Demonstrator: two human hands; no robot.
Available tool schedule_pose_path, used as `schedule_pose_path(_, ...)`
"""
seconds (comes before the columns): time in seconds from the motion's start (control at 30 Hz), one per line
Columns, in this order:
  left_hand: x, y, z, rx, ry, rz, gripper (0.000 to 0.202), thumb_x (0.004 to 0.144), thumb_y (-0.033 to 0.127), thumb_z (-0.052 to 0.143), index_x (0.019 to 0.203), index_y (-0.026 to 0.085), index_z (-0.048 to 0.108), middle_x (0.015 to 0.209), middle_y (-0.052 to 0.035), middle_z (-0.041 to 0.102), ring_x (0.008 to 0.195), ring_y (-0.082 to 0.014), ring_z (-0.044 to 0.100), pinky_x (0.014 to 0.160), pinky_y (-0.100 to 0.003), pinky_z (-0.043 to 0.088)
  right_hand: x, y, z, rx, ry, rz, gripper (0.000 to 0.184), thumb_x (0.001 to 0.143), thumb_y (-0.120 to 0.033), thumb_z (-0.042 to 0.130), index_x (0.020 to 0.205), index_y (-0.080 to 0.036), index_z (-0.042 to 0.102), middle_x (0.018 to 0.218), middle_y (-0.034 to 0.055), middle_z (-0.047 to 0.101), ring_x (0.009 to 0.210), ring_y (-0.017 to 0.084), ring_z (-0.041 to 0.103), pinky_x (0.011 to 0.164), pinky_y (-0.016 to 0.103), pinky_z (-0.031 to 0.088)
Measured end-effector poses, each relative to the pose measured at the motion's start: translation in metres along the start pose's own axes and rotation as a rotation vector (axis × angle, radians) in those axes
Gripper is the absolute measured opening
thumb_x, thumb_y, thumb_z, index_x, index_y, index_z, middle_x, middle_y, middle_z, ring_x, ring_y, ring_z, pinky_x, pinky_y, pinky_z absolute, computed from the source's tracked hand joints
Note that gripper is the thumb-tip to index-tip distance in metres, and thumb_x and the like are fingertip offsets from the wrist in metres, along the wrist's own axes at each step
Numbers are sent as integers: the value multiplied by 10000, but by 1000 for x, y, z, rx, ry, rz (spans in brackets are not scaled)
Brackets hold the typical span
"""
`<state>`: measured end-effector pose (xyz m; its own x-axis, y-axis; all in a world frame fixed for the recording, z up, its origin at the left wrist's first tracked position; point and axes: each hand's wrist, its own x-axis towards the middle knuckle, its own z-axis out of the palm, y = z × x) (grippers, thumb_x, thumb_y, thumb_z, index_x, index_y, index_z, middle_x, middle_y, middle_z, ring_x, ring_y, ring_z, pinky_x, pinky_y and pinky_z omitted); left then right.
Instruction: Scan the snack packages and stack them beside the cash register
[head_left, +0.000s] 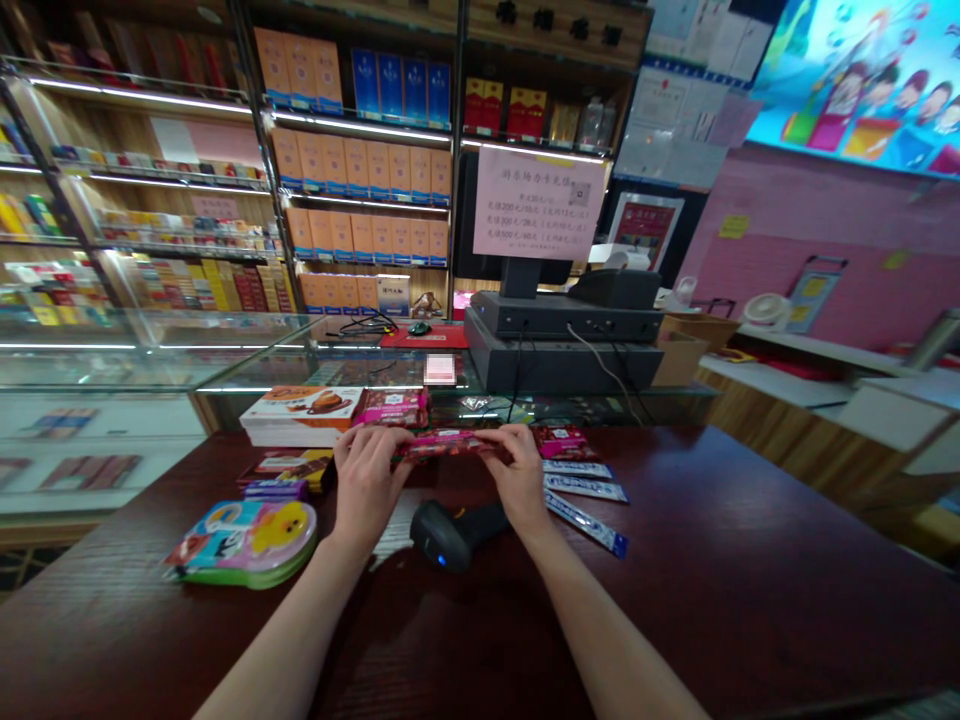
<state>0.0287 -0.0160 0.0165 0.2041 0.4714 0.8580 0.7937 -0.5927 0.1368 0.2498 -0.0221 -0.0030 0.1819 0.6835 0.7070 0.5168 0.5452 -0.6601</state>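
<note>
A flat magenta-and-brown snack packet (448, 440) is stretched between my two hands above the table. My left hand (373, 470) pinches its left end, and my right hand (519, 470) pinches the right end. Beneath them a black barcode scanner (442, 535) lies on the table with a blue light lit. Behind my left hand sits a similar magenta packet (391, 406); another magenta packet (568, 442) is just beyond my right hand. Several thin blue-and-white sachets (586, 488) lie beside my right wrist.
On the left are a white-and-orange box (300, 415), a dark-and-yellow packet (289, 467), purple packs (275, 490) and a colourful duck-decorated case (244, 540). A cash register (562, 335) stands on the glass counter behind the dark wooden table (750, 560). Shelves of boxed goods line the wall.
</note>
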Motion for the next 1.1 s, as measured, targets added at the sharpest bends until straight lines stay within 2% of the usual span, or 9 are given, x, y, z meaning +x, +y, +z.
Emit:
schedule_pose_path(0.17, 0, 1, -2, 28, 28, 37, 87, 901, 213, 615, 980, 245, 602, 975, -25, 733, 952, -244, 621, 943, -432, 367, -2, -3, -1, -22, -26, 14, 313, 903, -157, 572, 1095, -318, 758, 891, 37, 614, 887, 221, 573, 802, 335, 487)
schedule_pose_path(0.4, -2, -2, 1, 28, 22, 41, 101, 915, 206, 589, 1011, 236, 596, 1013, -37, 734, 967, -237, 631, 910, -416, 369, -4, -3, -1, 33, -70, 107, 313, 898, -211, 573, 1129, -316, 756, 950, 30, 733, 877, 226, 640, 826, 343, 508)
schedule_pose_path(0.6, -3, -6, 2, 11, 2, 21, 169, 872, 132, 564, 1010, 228, 580, 1006, -28, 739, 921, -220, 665, 855, -389, 374, -5, -5, 0, 18, -95, 113, 295, 883, -259, 646, 1153, -317, 748, 997, 35, 736, 922, 234, 657, 853, 353, 516)
schedule_pose_path(0.77, -6, -12, 5, -73, -29, -3, 246, 836, 76, 528, 1030, 222, 564, 1019, -39, 718, 954, -223, 655, 847, -371, 429, -6, -13, -1, -5, -156, 124, 456, 808, -351, 777, 1255, -319, 697, 1060, 44, 693, 1007, 243, 650, 934, 367, 503)
schedule_pose_path(0.9, -8, -19, 9, -182, -53, -32, 331, 830, 50, 507, 1097, 233, 573, 1101, -55, 677, 1077, -224, 624, 940, -365, 484, -6, -14, 0, -15, -169, 136, 524, 797, -377, 794, 1301, -294, 674, 1023, 47, 654, 955, 226, 642, 917, 355, 509)
schedule_pose_path(1.0, -9, -22, 12, -227, -95, -16, 412, 874, 79, 505, 1246, 250, 547, 1230, -69, 627, 1203, -224, 583, 1056, -394, 473, -5, -8, 1, -31, -146, 117, 522, 821, -376, 773, 1323, -295, 658, 946, 31, 626, 886, 208, 630, 881, 345, 517)
schedule_pose_path(1.1, -7, -22, 14, -253, -140, 44, 502, 920, 120, 502, 1398, 270, 458, 1343, -80, 573, 1296, -223, 535, 1127, -420, 442, -3, -3, 1, -76, -99, 74, 529, 826, -373, 772, 1335, -306, 646, 973, 35, 631, 918, 215, 627, 890, 357, 515)
